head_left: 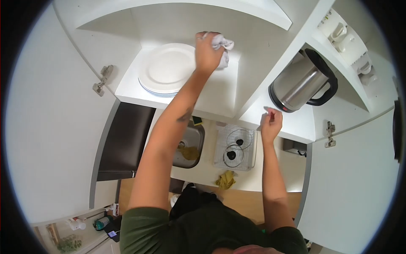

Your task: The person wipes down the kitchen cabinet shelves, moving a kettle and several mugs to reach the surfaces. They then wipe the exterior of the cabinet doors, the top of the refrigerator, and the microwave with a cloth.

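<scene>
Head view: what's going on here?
Someone is at an open cupboard. Their left hand holds a white cloth over the lower shelf, just right of a stack of white plates. The right hand, fingers loosely bent, is by the shelf edge near a steel kettle; whether it touches the shelf isn't clear. Below are a sink and a wire rack with two lids.
</scene>
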Tool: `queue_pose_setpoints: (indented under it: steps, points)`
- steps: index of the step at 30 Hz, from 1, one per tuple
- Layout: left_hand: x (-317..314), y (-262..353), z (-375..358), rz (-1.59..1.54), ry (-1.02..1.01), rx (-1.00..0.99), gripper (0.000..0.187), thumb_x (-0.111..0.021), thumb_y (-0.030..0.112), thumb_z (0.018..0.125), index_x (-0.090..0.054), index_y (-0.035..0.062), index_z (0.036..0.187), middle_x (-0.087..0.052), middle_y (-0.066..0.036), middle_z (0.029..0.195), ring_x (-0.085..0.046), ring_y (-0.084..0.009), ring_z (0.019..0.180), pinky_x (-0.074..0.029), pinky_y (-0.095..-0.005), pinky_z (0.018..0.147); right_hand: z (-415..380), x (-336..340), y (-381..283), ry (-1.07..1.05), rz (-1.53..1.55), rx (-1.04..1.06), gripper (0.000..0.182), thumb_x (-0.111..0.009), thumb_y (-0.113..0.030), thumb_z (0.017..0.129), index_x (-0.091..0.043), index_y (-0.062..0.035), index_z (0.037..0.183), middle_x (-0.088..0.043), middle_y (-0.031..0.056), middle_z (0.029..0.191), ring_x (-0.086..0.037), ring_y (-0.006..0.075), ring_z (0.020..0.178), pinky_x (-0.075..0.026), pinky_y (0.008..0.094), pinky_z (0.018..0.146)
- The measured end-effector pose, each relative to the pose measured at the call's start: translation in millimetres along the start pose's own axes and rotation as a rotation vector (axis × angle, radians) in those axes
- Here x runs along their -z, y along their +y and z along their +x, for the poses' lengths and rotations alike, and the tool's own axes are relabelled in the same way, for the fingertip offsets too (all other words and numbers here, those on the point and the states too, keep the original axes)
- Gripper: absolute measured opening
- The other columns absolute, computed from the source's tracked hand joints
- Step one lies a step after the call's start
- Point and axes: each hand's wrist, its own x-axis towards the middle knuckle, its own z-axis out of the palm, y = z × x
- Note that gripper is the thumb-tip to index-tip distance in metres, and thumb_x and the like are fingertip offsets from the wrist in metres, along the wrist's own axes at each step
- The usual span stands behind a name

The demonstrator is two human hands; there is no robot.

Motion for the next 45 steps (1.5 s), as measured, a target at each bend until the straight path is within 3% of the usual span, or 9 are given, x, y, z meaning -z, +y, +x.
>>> queue_pose_setpoints:
  steps: [6, 22, 27, 32, 35, 37, 39, 40, 45]
  points:
    - [-95, -71, -45, 0.977, -0.258, 0.199, 0.036, -0.070, 0.020, 0.074, -0.061, 0.0116, 0.108, -0.043, -0.020, 0.128, -0.046, -0.0411, 0.110, -0.042, -0.0509, 0.090, -4, -8, -5, -0.003, -0.146, 0.008, 0.015, -0.056, -0.002, 0.073, -0.061, -0.0023, 0.087, -0.063, 0.0105, 0.088, -0.053, 0.0251, 0.081, -0.046, 0.0334, 0.071]
    - [45, 33, -137, -0.105, -0.850, 0.148, 0.038, -0.066, 0.012, 0.062, -0.062, 0.0068, 0.099, -0.063, -0.017, 0.096, -0.060, -0.0331, 0.093, -0.048, -0.0385, 0.083, -7, -12, -9, -0.065, -0.212, 0.130, 0.021, -0.056, 0.000, 0.071, -0.059, -0.0014, 0.091, -0.060, 0.0101, 0.092, -0.053, 0.0256, 0.083, -0.048, 0.0321, 0.072]
    - [105, 74, -115, -0.399, -1.073, 0.773, 0.030, -0.062, 0.004, 0.063, -0.060, 0.0090, 0.092, -0.061, -0.005, 0.084, -0.057, -0.0144, 0.075, -0.047, -0.0288, 0.072, -5, -11, -6, -0.076, -0.190, 0.145, 0.019, -0.056, 0.000, 0.072, -0.059, -0.0008, 0.091, -0.060, 0.0107, 0.092, -0.052, 0.0261, 0.084, -0.048, 0.0330, 0.073]
    - [66, 17, -19, -0.439, -0.216, 0.424, 0.029, -0.065, 0.007, 0.069, -0.061, 0.0061, 0.098, -0.057, 0.000, 0.067, -0.050, -0.0082, 0.054, -0.043, -0.0261, 0.048, -7, -9, -5, -0.087, -0.223, 0.156, 0.018, -0.055, -0.001, 0.073, -0.057, -0.0003, 0.091, -0.060, 0.0111, 0.093, -0.053, 0.0268, 0.085, -0.048, 0.0343, 0.074]
    - [27, -29, 62, -0.083, 0.269, 0.442, 0.039, -0.063, 0.021, 0.081, -0.058, 0.0041, 0.116, -0.063, -0.020, 0.105, -0.063, -0.0284, 0.091, -0.049, -0.0384, 0.077, -8, -9, -5, -0.092, -0.240, 0.152, 0.018, -0.054, -0.001, 0.073, -0.057, -0.0003, 0.091, -0.061, 0.0115, 0.093, -0.053, 0.0273, 0.086, -0.048, 0.0342, 0.074]
    - [-49, -95, 92, -0.146, 0.276, 0.463, 0.073, -0.075, 0.032, 0.074, -0.040, 0.0164, 0.136, -0.031, -0.015, 0.147, -0.025, -0.0346, 0.137, -0.020, -0.0451, 0.112, -8, -11, -5, -0.085, -0.244, 0.143, 0.018, -0.054, -0.003, 0.074, -0.057, -0.0002, 0.092, -0.060, 0.0117, 0.093, -0.053, 0.0277, 0.085, -0.048, 0.0345, 0.073]
    - [-110, -55, 74, 0.126, 0.605, 0.226, 0.042, -0.060, 0.027, 0.085, -0.054, 0.0059, 0.121, -0.043, -0.028, 0.134, -0.042, -0.0408, 0.123, -0.034, -0.0501, 0.100, -7, -13, -5, -0.083, -0.256, 0.159, 0.019, -0.054, -0.003, 0.074, -0.057, -0.0004, 0.092, -0.060, 0.0118, 0.094, -0.053, 0.0278, 0.085, -0.048, 0.0348, 0.073]
    - [-133, -46, 56, 0.035, 0.364, 0.069, 0.046, -0.059, 0.030, 0.087, -0.051, 0.0096, 0.127, -0.028, -0.026, 0.143, -0.022, -0.0434, 0.134, -0.018, -0.0540, 0.108, -8, -12, -4, -0.082, -0.267, 0.159, 0.019, -0.054, -0.003, 0.074, -0.057, -0.0006, 0.093, -0.060, 0.0120, 0.094, -0.053, 0.0280, 0.085, -0.048, 0.0351, 0.073]
    - [-140, -49, -31, -0.070, 0.197, 0.107, 0.026, -0.063, 0.024, 0.082, -0.067, 0.0140, 0.106, -0.043, -0.019, 0.134, -0.039, -0.0367, 0.122, -0.029, -0.0497, 0.103, -8, -11, 2, -0.080, -0.257, 0.150, 0.022, -0.054, -0.002, 0.073, -0.057, -0.0016, 0.095, -0.059, 0.0127, 0.094, -0.053, 0.0290, 0.085, -0.048, 0.0361, 0.074]
